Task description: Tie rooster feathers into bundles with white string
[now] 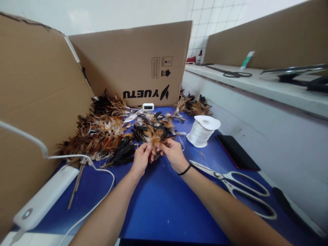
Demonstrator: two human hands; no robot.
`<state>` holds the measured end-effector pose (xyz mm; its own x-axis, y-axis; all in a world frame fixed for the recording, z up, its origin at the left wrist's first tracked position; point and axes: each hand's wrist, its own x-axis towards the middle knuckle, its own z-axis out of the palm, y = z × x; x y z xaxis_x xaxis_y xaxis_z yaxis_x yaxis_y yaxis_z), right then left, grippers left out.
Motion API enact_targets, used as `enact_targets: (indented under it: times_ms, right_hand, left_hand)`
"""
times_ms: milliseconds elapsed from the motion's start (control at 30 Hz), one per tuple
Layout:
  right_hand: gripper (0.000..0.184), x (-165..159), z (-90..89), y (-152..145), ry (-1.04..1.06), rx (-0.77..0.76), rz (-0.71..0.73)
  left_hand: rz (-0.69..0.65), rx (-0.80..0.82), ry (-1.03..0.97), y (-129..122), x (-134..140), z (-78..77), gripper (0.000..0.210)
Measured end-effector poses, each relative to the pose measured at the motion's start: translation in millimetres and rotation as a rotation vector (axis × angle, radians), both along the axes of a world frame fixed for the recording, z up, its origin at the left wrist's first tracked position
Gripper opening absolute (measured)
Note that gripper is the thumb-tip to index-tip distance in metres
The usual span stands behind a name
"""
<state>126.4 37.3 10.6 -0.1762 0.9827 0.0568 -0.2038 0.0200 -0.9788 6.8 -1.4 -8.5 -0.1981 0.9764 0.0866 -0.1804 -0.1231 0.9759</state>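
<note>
Blue table [166, 218]: left hand [141, 158] and right hand [175, 155] pinch feathers [154, 134] (scissors [220, 176] nearby).

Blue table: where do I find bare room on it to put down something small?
Widest: the blue table between the forearms, nearer than the left hand and right hand. Smaller: between the thin brown stick and the white cable. Crowded: feathers beyond and left of the hands; white spool, phone and scissors to the right.
</note>
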Motion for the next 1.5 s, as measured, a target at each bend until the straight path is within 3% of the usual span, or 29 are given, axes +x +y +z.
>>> enact_targets:
  times_ms: [267,567,1500]
  right_hand:
    - [0.015,0.1,3.4,-5.0,-0.019,0.045,-0.04]
    - [0.014,-5.8,-14.1,-2.7,-0.13,0.121,-0.136]
    - [0.009,-16.9,-3.2,-17.8,-0.182,0.127,-0.214]
  left_hand:
    - [0.042,-0.009,0.06,-3.7,2.2,4.7,0.036]
    - [0.082,-0.007,0.106,-3.6,2.8,2.9,0.034]
    - [0.118,0.001,0.149,-0.7,1.8,-2.6,0.031]
